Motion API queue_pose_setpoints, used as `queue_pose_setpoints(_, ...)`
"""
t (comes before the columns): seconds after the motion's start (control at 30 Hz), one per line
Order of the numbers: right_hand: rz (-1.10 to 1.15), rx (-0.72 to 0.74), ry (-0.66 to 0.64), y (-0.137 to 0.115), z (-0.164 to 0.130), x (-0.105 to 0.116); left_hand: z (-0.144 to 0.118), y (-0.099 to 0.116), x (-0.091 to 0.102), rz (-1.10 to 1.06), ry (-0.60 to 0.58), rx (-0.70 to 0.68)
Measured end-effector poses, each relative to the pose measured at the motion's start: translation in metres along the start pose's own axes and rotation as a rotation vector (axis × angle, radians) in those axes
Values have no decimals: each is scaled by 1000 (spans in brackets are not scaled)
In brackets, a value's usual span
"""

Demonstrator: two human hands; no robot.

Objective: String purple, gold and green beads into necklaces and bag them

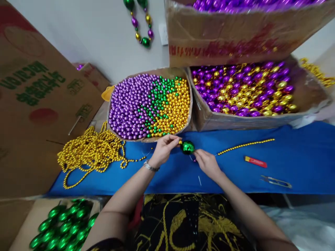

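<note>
A large shiny green bead (187, 147) is held over the blue table cloth (300, 153) between both hands. My left hand (164, 150), with a metal bracelet on the wrist, pinches the bead's left end, where a small gold bead shows. My right hand (207, 162) grips the bead's right side. A strand of small gold beads (246, 145) trails off to the right from near my right hand; whether it is joined to the green bead I cannot tell.
A box of purple, green and gold beads (149, 104) sits just behind my hands. A box of larger purple and gold beads (243, 89) stands right of it. A gold bead pile (91, 151) lies left. A red lighter (255, 161) and snips (276, 181) lie right. Green beads (62, 226) fill a box at lower left.
</note>
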State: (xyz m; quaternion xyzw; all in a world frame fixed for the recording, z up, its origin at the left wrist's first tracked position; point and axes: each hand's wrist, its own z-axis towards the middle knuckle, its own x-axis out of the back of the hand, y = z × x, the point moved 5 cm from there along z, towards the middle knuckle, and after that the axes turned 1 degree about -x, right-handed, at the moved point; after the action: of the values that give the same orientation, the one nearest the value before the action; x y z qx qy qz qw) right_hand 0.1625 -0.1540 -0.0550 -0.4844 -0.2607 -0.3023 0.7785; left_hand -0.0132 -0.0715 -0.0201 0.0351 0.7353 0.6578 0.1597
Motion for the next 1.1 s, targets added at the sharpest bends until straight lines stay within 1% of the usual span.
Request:
queue_pose_setpoints(0.13, 34, -30, -9, 1, 0, 3, 0, 0, -5, -47, -20, 21)
queue_pose_setpoints(0.3, 17, -29, 6, -3, -1, 5, -2, 3, -6, -25, -31, 4)
queue_pose_setpoints(0.43, 9, -54, -3, -4, -3, 0, -2, 2, -4, -4, -50, -17)
queue_pose_setpoints(0.5, -24, -62, -18, -2, -6, -4, -3, 3, -2, 46, -55, -37)
queue_pose_setpoints(0.57, -72, -59, -37, 0, -9, -6, -7, 11, 0, 184, -59, -110)
queue_pose_setpoints(0.63, -122, -68, -33, 1, -9, -4, -13, 26, 1, 355, -56, -235)
queue_pose_setpoints(0.73, -122, -102, 56, -4, -1, 9, -21, 52, -5, 499, -88, -386)
queue_pose_setpoints(0.83, -12, -42, 116, -21, 14, 20, -24, 79, -23, 530, -209, -448)
queue_pose_setpoints(0.9, 77, 12, 125, -31, 23, 25, -20, 98, -39, 534, -301, -466)
queue_pose_setpoints(0.93, 122, 17, 139, -33, 25, 28, -15, 107, -48, 538, -358, -462)
queue_pose_setpoints(1.0, 208, -27, 196, -30, 27, 34, 1, 123, -69, 547, -475, -442)
queue_pose_setpoints(1.03, 245, -65, 226, -26, 26, 36, 14, 131, -81, 555, -515, -451)
queue_pose_setpoints(1.07, 277, -101, 251, -22, 24, 37, 30, 137, -93, 580, -539, -484)
queue_pose_setpoints(1.1, 300, -127, 264, -18, 22, 37, 48, 143, -106, 624, -532, -549)
